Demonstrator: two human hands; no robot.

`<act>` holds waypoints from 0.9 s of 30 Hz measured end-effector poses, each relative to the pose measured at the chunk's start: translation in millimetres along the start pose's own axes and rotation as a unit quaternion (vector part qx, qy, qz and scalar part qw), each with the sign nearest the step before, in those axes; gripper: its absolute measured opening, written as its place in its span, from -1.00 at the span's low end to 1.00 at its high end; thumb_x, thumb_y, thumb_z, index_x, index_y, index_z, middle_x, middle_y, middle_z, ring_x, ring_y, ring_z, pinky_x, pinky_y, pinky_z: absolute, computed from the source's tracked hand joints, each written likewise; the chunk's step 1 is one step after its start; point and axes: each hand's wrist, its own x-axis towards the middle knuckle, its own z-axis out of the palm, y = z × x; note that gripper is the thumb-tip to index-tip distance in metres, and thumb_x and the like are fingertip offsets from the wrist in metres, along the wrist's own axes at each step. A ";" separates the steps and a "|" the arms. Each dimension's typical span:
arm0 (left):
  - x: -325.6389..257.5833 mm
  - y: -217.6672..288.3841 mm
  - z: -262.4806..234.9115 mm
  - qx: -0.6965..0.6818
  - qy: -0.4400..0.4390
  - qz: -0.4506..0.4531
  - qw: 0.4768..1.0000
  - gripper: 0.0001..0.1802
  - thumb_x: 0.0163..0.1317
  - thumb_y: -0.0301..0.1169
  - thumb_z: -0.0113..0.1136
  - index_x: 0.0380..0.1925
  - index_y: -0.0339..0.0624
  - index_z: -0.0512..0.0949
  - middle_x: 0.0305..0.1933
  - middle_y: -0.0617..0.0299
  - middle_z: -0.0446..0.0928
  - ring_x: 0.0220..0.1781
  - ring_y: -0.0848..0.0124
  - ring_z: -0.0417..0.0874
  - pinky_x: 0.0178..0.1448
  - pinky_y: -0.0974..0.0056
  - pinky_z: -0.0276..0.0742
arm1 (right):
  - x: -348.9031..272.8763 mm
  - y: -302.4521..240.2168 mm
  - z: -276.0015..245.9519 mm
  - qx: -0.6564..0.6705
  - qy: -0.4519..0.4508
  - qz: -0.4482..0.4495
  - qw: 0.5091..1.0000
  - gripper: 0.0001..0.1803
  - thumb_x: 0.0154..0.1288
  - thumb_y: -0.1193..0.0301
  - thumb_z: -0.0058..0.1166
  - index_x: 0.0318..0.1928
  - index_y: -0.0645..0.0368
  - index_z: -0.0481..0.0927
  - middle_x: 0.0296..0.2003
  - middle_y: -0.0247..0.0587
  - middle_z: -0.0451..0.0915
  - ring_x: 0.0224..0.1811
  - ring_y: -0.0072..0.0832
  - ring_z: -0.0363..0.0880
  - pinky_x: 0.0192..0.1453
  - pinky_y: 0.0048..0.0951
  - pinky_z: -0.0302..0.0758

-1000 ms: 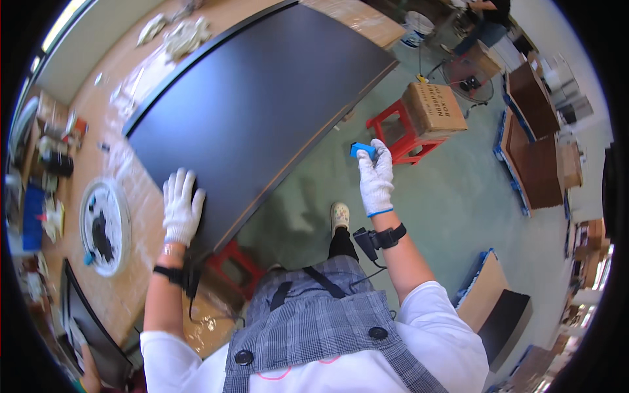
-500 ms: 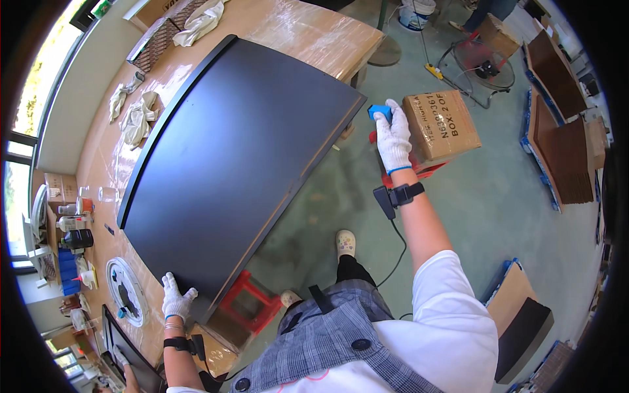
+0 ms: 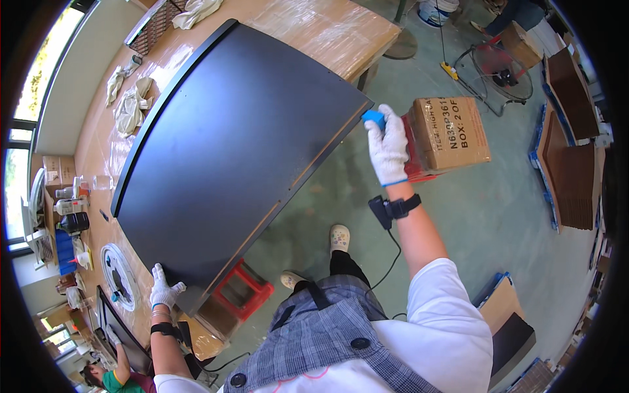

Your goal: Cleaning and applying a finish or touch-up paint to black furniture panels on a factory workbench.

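Note:
A large dark panel (image 3: 223,137) with one curved, raised edge lies on the film-covered table, its brown-streaked near edge facing me. My left hand (image 3: 165,289), in a white glove, rests at the panel's near left corner with fingers spread. At the far right corner, my gloved right hand (image 3: 389,145) grips a small blue block (image 3: 373,118) between thumb and fingers. That block is right by the panel's corner; whether it touches I cannot tell. Both wrists wear black straps with cables.
Below the table's edge stand a red stool (image 3: 241,291) and a cardboard box (image 3: 455,133) on a red support. Cloth gloves (image 3: 133,108), bottles (image 3: 71,206) and a round white ring (image 3: 120,278) lie on the table (image 3: 327,33). A co-worker (image 3: 118,376) is at lower left.
My right hand has brought the blue block left to the panel's corner. The left hand stays at its corner. The view has shifted slightly, and more of the co-worker shows.

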 end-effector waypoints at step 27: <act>-1.5 -2.6 3.1 -0.047 0.050 0.025 0.997 0.21 -0.06 -0.05 0.50 0.51 0.05 -0.07 0.58 0.06 -0.03 0.42 -0.07 0.33 0.41 0.03 0.34 | -93.3 -83.7 17.0 0.002 -0.034 -0.022 0.999 -0.57 0.25 0.38 0.22 0.07 0.31 0.49 -0.09 0.04 0.55 -0.02 -0.06 0.55 0.11 -0.18 0.48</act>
